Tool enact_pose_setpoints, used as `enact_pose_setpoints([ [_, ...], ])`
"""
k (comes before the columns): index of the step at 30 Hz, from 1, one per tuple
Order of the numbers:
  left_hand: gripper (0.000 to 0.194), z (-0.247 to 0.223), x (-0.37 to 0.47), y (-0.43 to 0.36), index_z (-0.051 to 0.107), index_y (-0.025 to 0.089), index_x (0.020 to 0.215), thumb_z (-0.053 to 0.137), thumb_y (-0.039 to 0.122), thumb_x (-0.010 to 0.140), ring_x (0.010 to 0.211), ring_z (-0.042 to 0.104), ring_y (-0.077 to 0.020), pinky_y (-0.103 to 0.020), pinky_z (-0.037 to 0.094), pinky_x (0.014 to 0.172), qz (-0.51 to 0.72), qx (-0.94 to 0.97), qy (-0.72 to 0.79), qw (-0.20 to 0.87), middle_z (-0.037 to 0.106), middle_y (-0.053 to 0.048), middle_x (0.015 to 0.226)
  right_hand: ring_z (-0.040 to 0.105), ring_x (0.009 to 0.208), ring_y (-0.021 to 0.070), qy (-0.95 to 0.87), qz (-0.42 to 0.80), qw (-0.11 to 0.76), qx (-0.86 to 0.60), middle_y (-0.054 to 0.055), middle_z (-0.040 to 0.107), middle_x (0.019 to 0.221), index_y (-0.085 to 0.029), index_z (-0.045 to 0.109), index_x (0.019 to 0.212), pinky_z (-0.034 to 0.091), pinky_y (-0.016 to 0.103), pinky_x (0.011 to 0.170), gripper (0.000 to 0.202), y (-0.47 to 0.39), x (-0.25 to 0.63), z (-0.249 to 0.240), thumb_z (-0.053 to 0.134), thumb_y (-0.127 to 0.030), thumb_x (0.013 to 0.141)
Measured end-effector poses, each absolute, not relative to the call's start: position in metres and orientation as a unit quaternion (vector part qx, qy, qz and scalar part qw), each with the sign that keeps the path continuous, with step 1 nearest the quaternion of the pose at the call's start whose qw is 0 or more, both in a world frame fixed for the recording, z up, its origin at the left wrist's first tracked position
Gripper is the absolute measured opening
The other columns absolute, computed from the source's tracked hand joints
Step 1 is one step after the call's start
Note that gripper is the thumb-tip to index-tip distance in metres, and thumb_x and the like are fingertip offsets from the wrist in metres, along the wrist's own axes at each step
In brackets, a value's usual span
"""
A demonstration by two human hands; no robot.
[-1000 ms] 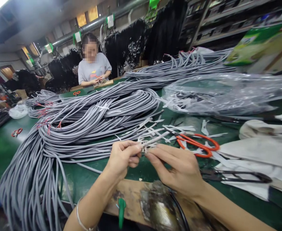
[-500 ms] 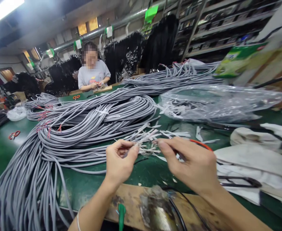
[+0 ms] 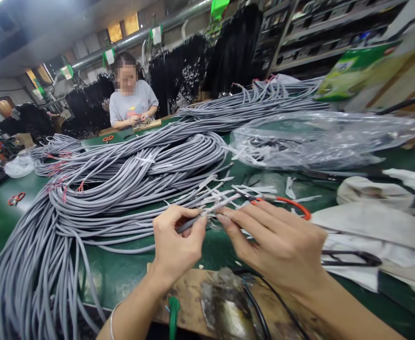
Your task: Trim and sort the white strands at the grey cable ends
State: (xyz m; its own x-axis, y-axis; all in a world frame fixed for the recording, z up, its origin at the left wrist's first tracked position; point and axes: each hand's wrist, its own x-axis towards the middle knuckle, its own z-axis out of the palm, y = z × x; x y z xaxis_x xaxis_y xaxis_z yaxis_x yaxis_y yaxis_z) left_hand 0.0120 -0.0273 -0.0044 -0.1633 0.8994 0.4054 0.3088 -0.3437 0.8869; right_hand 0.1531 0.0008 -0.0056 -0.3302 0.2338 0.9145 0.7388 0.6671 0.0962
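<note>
A grey cable (image 3: 189, 224) is pinched between the thumb and fingers of my left hand (image 3: 178, 236). Close on its right, my right hand (image 3: 271, 231) has its thumb and fingertips pressed together at the cable's pale end; what exactly they grip is too small to make out. Scissors with orange handles (image 3: 299, 206) lie beside and partly under my right hand's fingers. White strips (image 3: 221, 193) are scattered just behind both hands. Long bundles of grey cable (image 3: 122, 174) spread over the green table (image 3: 129, 271) to the left.
A clear plastic bag (image 3: 320, 141) is at the back right. White cloth (image 3: 377, 226) and black-handled scissors (image 3: 356, 258) lie at the right. A wooden board (image 3: 189, 288) with a dark lump (image 3: 228, 302) is at the near edge. Across the table sits a person (image 3: 132, 101).
The view has shifted slightly. The grey cable in my left hand now shows clearly, and my right hand's fingers have come over beside its end. More of the orange-handled scissors is visible.
</note>
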Motion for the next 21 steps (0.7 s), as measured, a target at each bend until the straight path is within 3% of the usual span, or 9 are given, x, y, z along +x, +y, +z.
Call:
enact_pose_setpoints([
  [7,0.016,-0.0019,0.0061,-0.0274,0.069,0.011,0.078,0.056,0.020,0.077,0.067,0.063,-0.0157,-0.022,0.050,0.057,0.548,0.648,0.470,0.242,0.069,-0.010,0.076,0.060,0.053,0.0129,-0.793,-0.105,0.518,-0.303,0.002,0.066,0.059,-0.019,0.059,0.064,0.046,0.024,0.053,0.026,0.0033,0.1506,-0.0074,0.048,-0.017,0.087],
  [12,0.014,-0.0025,0.0051,-0.0268,0.071,0.011,0.078,0.058,0.018,0.075,0.062,0.062,-0.0144,-0.020,0.047,0.051,0.531,0.654,0.474,0.256,0.070,-0.009,0.074,0.062,0.047,0.0132,-0.794,-0.001,0.537,-0.285,0.001,0.068,0.056,-0.021,0.061,0.061,0.048,0.021,0.045,0.031,0.0021,0.1468,-0.0071,0.047,-0.021,0.089],
  [16,0.014,-0.0063,0.0090,-0.0269,0.072,0.012,0.078,0.059,0.017,0.074,0.071,0.066,-0.0178,-0.024,0.053,0.065,0.542,0.608,0.492,0.307,0.072,-0.010,0.078,0.064,0.051,0.0157,-0.778,-0.055,0.564,-0.270,0.003,0.070,0.061,-0.022,0.063,0.066,0.051,0.024,0.049,0.022,-0.0005,0.1446,-0.0099,0.051,-0.018,0.085],
  [21,0.014,-0.0080,0.0122,-0.0253,0.073,0.011,0.077,0.061,0.017,0.074,0.070,0.067,-0.0183,-0.024,0.053,0.063,0.546,0.558,0.521,0.346,0.073,-0.010,0.078,0.063,0.051,0.0153,-0.790,-0.139,0.545,-0.245,0.002,0.069,0.061,-0.022,0.061,0.072,0.050,0.025,0.051,0.016,-0.0039,0.1458,-0.0110,0.054,-0.012,0.082],
])
